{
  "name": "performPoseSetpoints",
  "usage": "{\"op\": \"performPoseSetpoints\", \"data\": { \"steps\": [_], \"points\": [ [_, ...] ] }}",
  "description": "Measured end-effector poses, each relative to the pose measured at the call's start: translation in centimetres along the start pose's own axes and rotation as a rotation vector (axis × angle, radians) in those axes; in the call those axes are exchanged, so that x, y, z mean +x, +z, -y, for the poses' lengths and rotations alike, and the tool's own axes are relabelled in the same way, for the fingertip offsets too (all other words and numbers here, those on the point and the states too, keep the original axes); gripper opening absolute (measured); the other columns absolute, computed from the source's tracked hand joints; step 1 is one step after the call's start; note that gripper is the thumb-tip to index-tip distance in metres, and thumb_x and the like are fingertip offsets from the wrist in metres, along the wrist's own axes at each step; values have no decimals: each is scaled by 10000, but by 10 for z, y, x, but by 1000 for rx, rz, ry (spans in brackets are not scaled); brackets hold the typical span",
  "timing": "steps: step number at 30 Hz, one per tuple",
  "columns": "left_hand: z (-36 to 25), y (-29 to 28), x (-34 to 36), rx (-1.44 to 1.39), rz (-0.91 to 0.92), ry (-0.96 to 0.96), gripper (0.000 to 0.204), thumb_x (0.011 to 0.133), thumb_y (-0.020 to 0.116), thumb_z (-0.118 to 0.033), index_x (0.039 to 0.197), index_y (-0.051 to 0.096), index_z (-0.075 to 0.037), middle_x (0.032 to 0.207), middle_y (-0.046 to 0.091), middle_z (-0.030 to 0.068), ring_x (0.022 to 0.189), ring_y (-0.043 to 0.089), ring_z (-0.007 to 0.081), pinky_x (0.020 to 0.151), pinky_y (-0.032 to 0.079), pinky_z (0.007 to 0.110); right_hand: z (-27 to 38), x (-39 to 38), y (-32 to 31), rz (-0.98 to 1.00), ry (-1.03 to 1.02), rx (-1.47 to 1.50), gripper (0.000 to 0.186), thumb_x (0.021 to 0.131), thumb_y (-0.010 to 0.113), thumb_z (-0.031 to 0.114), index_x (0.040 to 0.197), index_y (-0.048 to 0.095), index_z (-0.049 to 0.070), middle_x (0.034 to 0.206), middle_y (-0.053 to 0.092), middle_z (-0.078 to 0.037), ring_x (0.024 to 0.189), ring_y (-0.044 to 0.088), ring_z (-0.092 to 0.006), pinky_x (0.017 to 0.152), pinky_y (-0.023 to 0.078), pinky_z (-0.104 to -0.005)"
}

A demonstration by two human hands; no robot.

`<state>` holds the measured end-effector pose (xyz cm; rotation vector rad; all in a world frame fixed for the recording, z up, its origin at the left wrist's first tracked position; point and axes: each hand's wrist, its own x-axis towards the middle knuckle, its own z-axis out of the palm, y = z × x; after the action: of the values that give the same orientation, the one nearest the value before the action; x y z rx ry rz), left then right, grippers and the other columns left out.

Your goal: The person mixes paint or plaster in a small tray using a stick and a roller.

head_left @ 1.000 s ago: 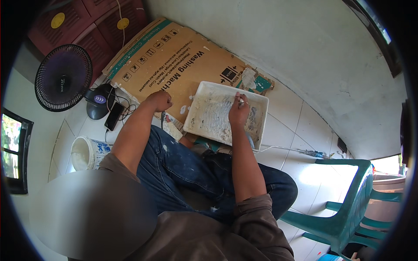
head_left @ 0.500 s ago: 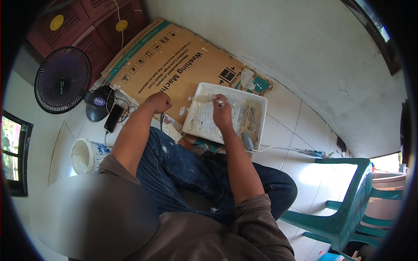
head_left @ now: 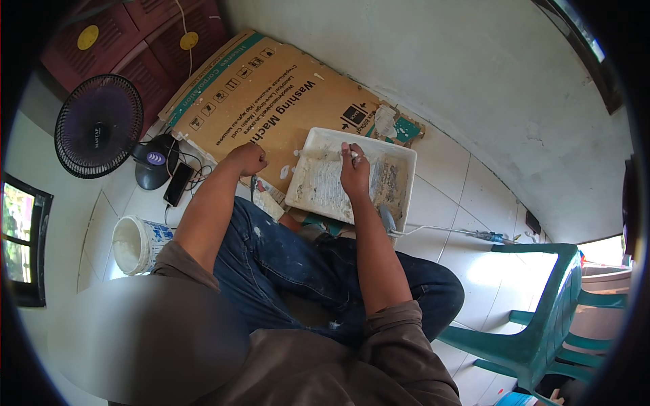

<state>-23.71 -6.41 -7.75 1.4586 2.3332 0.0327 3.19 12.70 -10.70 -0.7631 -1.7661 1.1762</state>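
Observation:
My right hand [head_left: 355, 169] is closed over the white paint tray [head_left: 412, 177], around a small pale thing whose kind I cannot make out. Whitish smears and ridges cover the tray's floor, with darker patches on its right side. Left of the tray, above the cardboard's near edge, my left hand [head_left: 249, 161] is closed in a fist. A thin dark strip shows just beneath it; whether the fist grips this is hidden. At the tray's near right corner rests a grey rounded piece [head_left: 386, 218], beside a pale rod or cord running right to a blue item [head_left: 493, 237].
Flattened cardboard [head_left: 271, 95] lies along the wall. To the left stand a fan [head_left: 99, 127], a phone [head_left: 178, 184] among cables and a white bucket [head_left: 127, 247]. A green plastic chair [head_left: 542, 304] stands at right, on pale tiles. A dark red cabinet [head_left: 128, 40] is behind the fan.
My right hand has shifted slightly right over the tray, and its wrist has turned. The left fist stays where it was.

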Motion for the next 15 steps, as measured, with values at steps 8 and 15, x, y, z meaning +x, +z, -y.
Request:
{"op": "performPoseSetpoints", "data": {
  "steps": [8, 15],
  "points": [
    [-2, -5, -4, 21, 60, -57, 315, 920, 675, -368, 911, 749, -61, 975, 735, 196, 955, 705, 373, 860, 550, 468, 5, 17, -43, -427, 180, -120, 347, 1086, 568, 289, 1003, 640, -41, 794, 643, -142, 706, 585, -252, 683, 476, -365],
    [-7, -7, -3, 31, 56, -46, 310, 922, 667, -371, 946, 766, -78, 998, 742, 181, 970, 709, 360, 875, 554, 461, -9, 6, -3, 98, 135, 379, 314, 1096, 549, 278, 987, 646, 0, 849, 681, -66, 713, 602, -139, 695, 496, -301]
  ]
}}
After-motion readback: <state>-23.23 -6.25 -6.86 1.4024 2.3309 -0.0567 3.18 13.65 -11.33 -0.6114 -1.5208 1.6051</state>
